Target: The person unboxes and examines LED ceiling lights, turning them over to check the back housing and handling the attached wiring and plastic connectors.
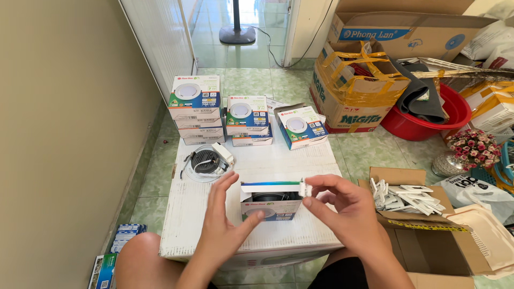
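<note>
- Head view: the left hand (222,227) steadies a small open carton (269,200) on the white box top (257,160), fingers spread against its side.
- The right hand (342,211) pinches the carton's end flap (305,188), fingers narrow. This looks like the boxing or unboxing step; next, the flap needs folding while the carton is held square.
- A dark round lamp sits inside the carton.
- A loose downlight (206,161) lies nearby; sealed cartons (195,104) are stacked behind.
- A cardboard box (423,225) to the right holds white clips (407,197).
</note>
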